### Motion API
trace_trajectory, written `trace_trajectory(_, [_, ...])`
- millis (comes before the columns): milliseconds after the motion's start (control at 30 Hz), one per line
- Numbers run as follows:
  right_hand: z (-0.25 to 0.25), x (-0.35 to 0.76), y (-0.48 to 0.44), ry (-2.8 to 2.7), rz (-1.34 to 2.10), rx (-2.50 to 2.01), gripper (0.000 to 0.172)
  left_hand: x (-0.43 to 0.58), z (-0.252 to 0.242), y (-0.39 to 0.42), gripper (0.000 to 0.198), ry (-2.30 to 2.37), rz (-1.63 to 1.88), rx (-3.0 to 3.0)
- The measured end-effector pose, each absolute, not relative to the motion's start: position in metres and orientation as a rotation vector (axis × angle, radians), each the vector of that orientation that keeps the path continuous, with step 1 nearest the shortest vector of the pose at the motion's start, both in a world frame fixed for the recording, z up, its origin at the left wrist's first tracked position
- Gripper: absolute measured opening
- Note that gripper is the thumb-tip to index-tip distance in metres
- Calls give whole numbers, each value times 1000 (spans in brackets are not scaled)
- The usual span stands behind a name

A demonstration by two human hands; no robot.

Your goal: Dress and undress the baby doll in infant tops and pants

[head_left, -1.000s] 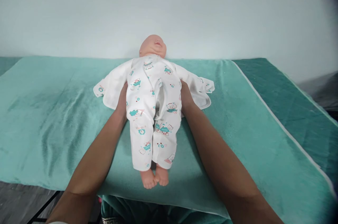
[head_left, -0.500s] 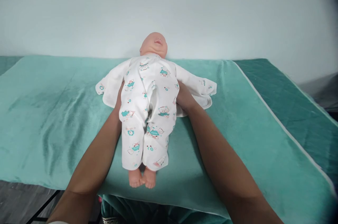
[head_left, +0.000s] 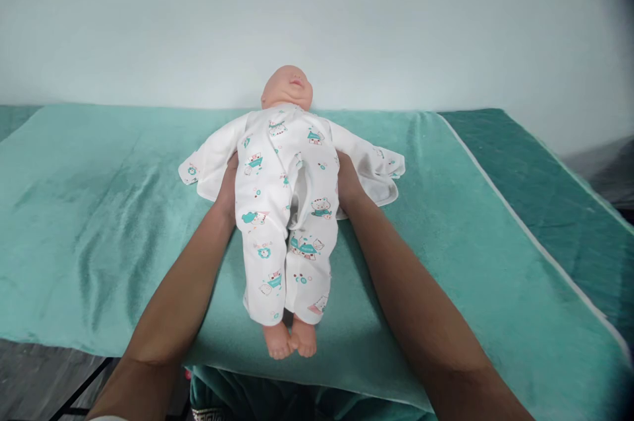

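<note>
A baby doll (head_left: 287, 87) lies face up with its head toward the wall and its bare feet toward me. It wears a white patterned jacket (head_left: 366, 150) with sleeves spread to both sides, and white patterned trousers (head_left: 310, 262). My left hand (head_left: 230, 180) is at the doll's left-of-picture side, its fingers hidden behind the clothing. On the opposite side, my right hand (head_left: 347, 180) reaches under the doll, and its fingers are hidden too. Both hands flank the torso between the sleeves and the trousers.
A light green cloth (head_left: 123, 229) covers the table, with a darker green strip (head_left: 549, 190) at the right. Behind the table stands a pale wall (head_left: 317, 11). Grey floor (head_left: 30, 375) shows at the lower left.
The doll's legs and feet have swung to the right, and its torso has shifted slightly right. More of my left hand shows beside it. Its head has dipped a little.
</note>
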State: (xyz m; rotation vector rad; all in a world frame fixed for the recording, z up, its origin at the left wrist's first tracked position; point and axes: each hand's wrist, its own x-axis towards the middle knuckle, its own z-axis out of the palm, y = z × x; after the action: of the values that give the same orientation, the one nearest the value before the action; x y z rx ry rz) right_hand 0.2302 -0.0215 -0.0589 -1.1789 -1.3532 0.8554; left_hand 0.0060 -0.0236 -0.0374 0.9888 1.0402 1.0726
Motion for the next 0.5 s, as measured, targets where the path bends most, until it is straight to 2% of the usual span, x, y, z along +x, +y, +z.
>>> trace_trajectory(233, [-60, 232, -20, -1344, 861, -1213, 29, 7, -40, -17, 28, 923, 1123, 736])
trace_trajectory(500, [-64, 236, -19, -1323, 703, -1351, 20, 8, -42, -18, 34, 1082, 1217, 1194])
